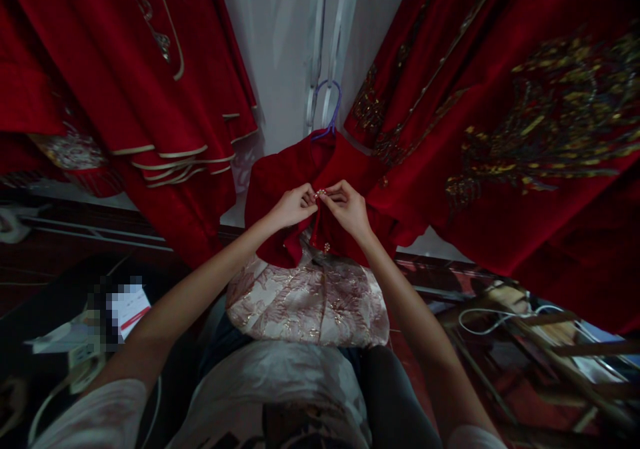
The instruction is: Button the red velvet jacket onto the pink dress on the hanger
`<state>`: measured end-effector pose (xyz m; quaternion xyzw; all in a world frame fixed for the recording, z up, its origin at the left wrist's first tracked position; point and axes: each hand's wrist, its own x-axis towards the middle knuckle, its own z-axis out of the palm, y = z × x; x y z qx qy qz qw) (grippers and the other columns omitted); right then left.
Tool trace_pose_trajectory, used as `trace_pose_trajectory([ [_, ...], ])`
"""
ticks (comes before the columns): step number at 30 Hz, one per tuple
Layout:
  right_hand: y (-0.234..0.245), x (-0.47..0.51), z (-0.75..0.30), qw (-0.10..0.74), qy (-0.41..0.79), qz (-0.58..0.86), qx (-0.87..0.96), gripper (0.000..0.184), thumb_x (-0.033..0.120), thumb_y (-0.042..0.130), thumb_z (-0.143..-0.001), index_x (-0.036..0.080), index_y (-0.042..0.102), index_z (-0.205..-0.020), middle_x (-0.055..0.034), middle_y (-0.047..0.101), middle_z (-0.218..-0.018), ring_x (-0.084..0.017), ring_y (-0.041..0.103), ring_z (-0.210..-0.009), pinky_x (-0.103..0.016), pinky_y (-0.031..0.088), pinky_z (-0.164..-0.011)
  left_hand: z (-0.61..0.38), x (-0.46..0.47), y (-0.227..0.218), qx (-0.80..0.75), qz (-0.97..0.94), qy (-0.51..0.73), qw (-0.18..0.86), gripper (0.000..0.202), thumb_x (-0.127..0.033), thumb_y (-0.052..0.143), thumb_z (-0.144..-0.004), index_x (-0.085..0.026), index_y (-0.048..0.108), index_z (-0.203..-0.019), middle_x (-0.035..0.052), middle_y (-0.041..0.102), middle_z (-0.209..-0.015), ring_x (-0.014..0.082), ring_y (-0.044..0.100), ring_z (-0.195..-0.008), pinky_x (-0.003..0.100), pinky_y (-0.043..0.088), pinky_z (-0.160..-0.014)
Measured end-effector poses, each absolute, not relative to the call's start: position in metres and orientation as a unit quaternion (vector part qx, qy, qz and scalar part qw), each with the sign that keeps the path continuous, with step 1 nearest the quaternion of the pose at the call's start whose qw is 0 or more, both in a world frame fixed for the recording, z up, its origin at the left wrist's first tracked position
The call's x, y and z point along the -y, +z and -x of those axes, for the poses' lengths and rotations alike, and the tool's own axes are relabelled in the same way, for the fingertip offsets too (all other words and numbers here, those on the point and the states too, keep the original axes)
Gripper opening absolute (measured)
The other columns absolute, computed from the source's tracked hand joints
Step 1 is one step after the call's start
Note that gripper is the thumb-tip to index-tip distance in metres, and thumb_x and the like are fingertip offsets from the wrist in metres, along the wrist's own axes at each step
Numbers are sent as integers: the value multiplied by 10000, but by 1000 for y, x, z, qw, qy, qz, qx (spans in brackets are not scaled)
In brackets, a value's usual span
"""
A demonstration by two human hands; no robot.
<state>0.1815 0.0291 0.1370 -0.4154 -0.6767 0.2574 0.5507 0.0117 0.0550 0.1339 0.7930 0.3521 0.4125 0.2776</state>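
Note:
A red jacket (pixel 273 189) hangs in front of me on a purple hanger (pixel 336 109), its front edges meeting below the collar. My left hand (pixel 299 204) is closed in a pinch at the front opening. Facing it, my right hand (pixel 347 209) pinches the other side. Between the fingertips shows a small, shiny beaded button (pixel 319 194). Lower on the front edge sits another beaded button (pixel 327 246), untouched. Pale brocade fabric (pixel 310 296) with a pinkish pattern spreads below the jacket, over my lap.
Red garments with pale trim (pixel 175 122) hang at the left. Red garments with gold sequin embroidery (pixel 540 122) hang at the right. Behind the hanger stands a white wall (pixel 280 29) with metal rails. A wooden rack (pixel 535 356) with a white cord is at the lower right.

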Motion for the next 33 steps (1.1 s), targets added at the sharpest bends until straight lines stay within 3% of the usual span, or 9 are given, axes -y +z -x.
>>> trace_pose_trajectory([
  [7, 139, -24, -181, 566, 252, 405, 672, 241, 392, 611, -810, 218, 570, -972, -39, 683, -932, -153, 679, -831, -290, 574, -750, -14, -42, 143, -344, -831, 402, 175, 56, -243, 547, -807, -187, 540, -807, -9, 613, -701, 97, 578, -590, 199, 437, -559],
  [12, 142, -19, -181, 555, 266, 395, 682, 227, 406, 602, -815, 216, 596, -941, -42, 694, -1003, -168, 687, -864, -307, 583, -752, -18, -40, 144, -364, -823, 414, 136, 57, -231, 539, -810, -184, 538, -778, 2, 622, -700, 112, 588, -600, 207, 424, -560],
  [22, 143, -20, -187, 550, 286, 384, 684, 223, 425, 620, -803, 211, 589, -856, -30, 697, -955, -179, 692, -864, -327, 587, -770, -19, -38, 144, -375, -815, 423, 125, 102, -271, 514, -843, -186, 534, -790, 5, 618, -695, 120, 578, -590, 219, 409, -560],
  [33, 145, -22, -189, 555, 298, 363, 686, 250, 378, 714, -730, 198, 594, -856, -35, 693, -915, -180, 692, -857, -332, 571, -805, -18, -35, 149, -375, -824, 411, 106, 71, -239, 577, -778, -183, 537, -761, -4, 614, -670, 119, 576, -582, 219, 411, -559],
])
